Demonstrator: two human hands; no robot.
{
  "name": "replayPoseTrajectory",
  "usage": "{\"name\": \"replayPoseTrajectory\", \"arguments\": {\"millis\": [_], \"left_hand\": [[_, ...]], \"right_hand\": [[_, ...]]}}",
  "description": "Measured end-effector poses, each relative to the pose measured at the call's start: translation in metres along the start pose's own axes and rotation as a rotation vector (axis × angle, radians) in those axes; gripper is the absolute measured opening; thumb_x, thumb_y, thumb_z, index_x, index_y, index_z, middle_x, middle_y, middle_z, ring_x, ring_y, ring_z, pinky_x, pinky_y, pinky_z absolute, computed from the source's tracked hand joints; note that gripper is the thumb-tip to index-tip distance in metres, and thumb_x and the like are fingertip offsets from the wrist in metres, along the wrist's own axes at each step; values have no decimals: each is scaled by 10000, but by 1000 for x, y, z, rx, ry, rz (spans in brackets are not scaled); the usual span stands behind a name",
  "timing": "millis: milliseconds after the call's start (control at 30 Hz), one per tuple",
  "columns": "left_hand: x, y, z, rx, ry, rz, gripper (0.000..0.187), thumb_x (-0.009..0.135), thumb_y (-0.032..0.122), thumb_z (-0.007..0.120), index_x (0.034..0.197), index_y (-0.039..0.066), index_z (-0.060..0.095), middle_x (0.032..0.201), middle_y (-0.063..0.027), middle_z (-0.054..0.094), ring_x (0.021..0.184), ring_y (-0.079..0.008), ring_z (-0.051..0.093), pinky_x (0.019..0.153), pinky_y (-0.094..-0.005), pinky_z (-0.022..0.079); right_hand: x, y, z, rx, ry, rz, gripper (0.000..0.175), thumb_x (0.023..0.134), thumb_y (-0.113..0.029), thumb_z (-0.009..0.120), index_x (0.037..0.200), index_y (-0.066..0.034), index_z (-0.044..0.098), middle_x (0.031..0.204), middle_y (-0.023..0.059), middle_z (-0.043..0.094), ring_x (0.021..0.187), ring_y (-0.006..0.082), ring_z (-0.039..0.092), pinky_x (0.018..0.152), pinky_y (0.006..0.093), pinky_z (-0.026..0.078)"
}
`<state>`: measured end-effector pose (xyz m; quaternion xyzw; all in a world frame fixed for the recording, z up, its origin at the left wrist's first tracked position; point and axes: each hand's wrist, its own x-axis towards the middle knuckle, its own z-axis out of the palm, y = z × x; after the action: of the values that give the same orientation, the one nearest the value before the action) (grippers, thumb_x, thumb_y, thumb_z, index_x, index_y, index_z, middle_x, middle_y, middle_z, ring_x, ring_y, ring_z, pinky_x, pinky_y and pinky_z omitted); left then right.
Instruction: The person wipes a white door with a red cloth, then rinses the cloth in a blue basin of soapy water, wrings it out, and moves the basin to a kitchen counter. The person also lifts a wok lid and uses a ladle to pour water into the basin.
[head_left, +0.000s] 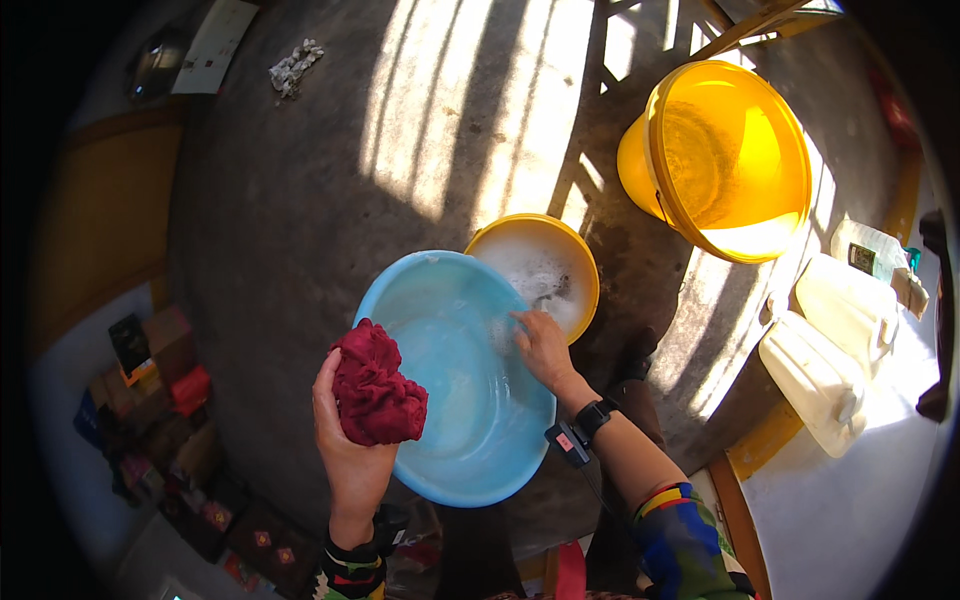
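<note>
My left hand (352, 450) holds a bunched, dark red cloth (379, 386) over the left side of a light blue plastic basin (450, 480). Nothing but a whitish film and some foam shows inside the basin. At its right side is my right hand (546, 351), fingers bent over the rim; whether they grip it is unclear. Behind the basin, partly covered by it, stands a yellow bucket (592, 289) with white suds (532, 259) in it. Both wrists wear dark bands, and a small device hangs by the right one.
A large yellow bucket (637, 169) stands at the upper right on the concrete floor (285, 225). Several whitish plastic jugs (814, 382) line the right wall. Boxes and packages (169, 337) sit at the left. A crumpled whitish thing (295, 69) lies at the upper left.
</note>
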<state>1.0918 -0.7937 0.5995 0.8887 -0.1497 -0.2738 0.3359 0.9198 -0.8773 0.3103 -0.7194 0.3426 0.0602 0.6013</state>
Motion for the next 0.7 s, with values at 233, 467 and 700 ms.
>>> {"name": "replayPoseTrajectory", "arguments": {"millis": [233, 467, 700], "left_hand": [[3, 1, -2, 66, -17, 43, 817, 679, -50, 796, 1389, 47, 403, 1310, -109, 502, 1168, -206, 550, 985, -335, 463], [10, -1, -6, -20, -67, -100, 794, 694, -38, 795, 1383, 52, 410, 1251, -100, 559, 1152, -188, 563, 983, -328, 462], [18, -19, -10, -16, -92, -73, 737, 718, -86, 725, 1373, 57, 418, 1240, -77, 571, 1139, -164, 567, 975, -310, 462]], "right_hand": [[-38, -27, 29, -372, -542, -355, 612, 998, -413, 407, 1482, -47, 323, 1563, 123, 272, 1450, 270, 243, 1179, 524, 155], [-9, -3, -19, -702, -194, -282, 648, 930, -306, 550, 1487, -73, 316, 1580, 78, 237, 1472, 227, 179, 1190, 528, 98], [-39, -6, -45, -339, 2, 101, 622, 837, -109, 630, 1411, -38, 403, 1501, 200, 333, 1320, 371, 422, 1036, 462, 421]]}}
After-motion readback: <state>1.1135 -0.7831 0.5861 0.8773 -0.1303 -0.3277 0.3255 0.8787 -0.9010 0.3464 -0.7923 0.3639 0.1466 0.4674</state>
